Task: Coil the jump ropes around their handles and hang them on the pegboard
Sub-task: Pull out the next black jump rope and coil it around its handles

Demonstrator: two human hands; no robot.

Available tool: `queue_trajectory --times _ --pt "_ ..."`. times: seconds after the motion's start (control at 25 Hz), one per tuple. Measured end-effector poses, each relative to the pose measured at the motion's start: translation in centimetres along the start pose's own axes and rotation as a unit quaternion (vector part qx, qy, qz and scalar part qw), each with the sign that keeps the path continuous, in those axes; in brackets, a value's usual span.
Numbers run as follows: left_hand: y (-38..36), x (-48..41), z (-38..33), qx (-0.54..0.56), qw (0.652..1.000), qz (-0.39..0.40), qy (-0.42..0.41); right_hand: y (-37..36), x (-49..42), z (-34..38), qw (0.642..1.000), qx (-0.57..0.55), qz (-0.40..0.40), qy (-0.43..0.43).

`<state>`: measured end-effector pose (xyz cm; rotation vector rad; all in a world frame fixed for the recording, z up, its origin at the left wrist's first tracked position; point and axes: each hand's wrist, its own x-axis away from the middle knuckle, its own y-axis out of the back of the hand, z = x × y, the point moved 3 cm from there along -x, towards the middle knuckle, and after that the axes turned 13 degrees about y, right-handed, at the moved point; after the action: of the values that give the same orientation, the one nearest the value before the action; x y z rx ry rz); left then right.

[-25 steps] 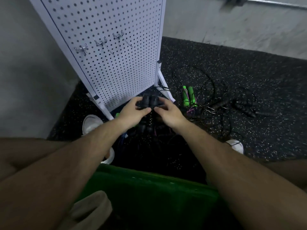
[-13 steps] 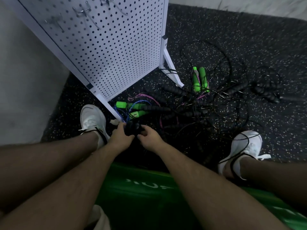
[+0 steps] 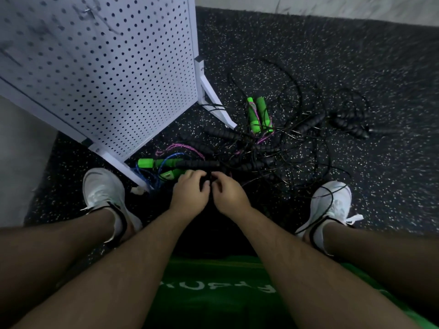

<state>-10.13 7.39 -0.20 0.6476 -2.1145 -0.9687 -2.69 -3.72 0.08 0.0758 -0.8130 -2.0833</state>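
A: Hands, quick.
B: Left hand (image 3: 190,194) and right hand (image 3: 230,197) are knuckle to knuckle, low over the floor (image 3: 356,67), between the left shoe (image 3: 103,188) and right shoe (image 3: 332,200). The fingers (image 3: 198,175) of both are clenched round one dark thing: a black handle pair (image 3: 206,180), I judge. It's mostly hidden.

A: Why held that way?
B: Probably to pin the two handles side by side so cord can wind round them. I can't tell whether any cord is wound on yet.

A: Other ropes?
B: All on the floor just past the hands. There's a tangle of black cords (image 3: 297,143) with several black handles in it. The green handles (image 3: 259,115) lie together near the foot of the pegboard (image 3: 107,79). A second green pair (image 3: 152,162), with blue and pink cord, is just beside the left hand.

A: Board state?
B: Upright on its feet, close on the left, within easy reach. The hooks (image 3: 89,11) at the top are blurred, and I see nothing hanging.

A: Progress and risks?
B: Early, by the look of it: pile loose, nothing hung. The held rope's cord likely runs into the tangle and may drag others along. One black cord lies over the right shoe and could snag.
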Motion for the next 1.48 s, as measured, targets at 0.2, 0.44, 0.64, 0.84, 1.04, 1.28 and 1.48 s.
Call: queue_trajectory --times 0.2,0.44,0.64,0.84,1.04,1.28,1.48 --pt "-6.0 -0.2 -5.9 -0.07 0.989 0.134 -0.001 3.8 2.3 -5.2 0.996 0.082 -0.016 -0.035" --pt "-9.5 0.1 -9.7 -0.094 0.983 0.155 -0.03 7.3 3.4 -9.8 0.984 0.144 -0.026 -0.105" --pt "-10.3 -0.7 -10.7 -0.077 0.983 0.166 -0.035 7.6 2.6 -11.6 0.98 0.111 -0.005 -0.166" --pt "-9.8 -1.0 -10.3 -0.048 0.985 0.165 -0.029 7.6 1.8 -11.5 0.971 0.192 -0.036 -0.136" --pt "-7.8 -1.0 -10.2 0.005 0.986 0.16 -0.049 9.0 2.4 -7.8 0.979 0.171 -0.088 -0.067" --pt "0.7 1.0 -14.1 0.099 0.978 0.079 -0.166 15.6 2.5 2.4 0.987 0.109 -0.109 0.05" --pt "12.8 3.2 -20.1 0.108 0.958 -0.059 -0.261 25.3 2.9 14.4 0.958 0.186 -0.087 0.202"
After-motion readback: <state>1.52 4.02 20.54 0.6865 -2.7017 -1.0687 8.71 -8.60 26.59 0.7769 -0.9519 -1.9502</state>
